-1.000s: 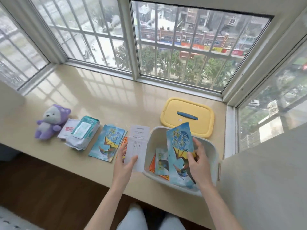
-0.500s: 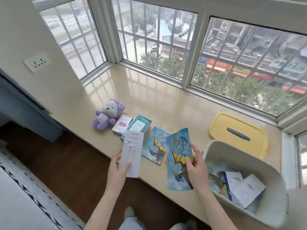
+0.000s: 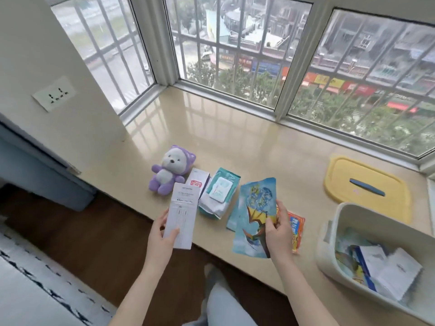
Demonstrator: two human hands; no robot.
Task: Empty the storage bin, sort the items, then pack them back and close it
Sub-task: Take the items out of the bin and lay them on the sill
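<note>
The white storage bin (image 3: 348, 214) stands on the window ledge at the right, with several packets and papers still inside. Its yellow lid (image 3: 341, 175) with a blue handle lies flat behind it. My left hand (image 3: 162, 241) pinches a white paper leaflet (image 3: 182, 212) upright over the ledge's front edge. My right hand (image 3: 279, 234) grips a blue illustrated packet (image 3: 255, 208), held just above a like blue packet (image 3: 233, 217) and an orange packet (image 3: 297, 228) lying on the ledge.
Laid out in a row on the beige ledge (image 3: 235, 142) are a purple plush bear (image 3: 168, 171), a small white box (image 3: 197, 181) and a teal wet-wipes pack (image 3: 220, 191). Barred windows close off the back. A wall socket (image 3: 55, 94) is at the left; dark floor lies below.
My right hand lifted the blue packet out of the bin and carried it left, over the packets on the ledge. My left hand with the leaflet drifted left too. The view swung left.
</note>
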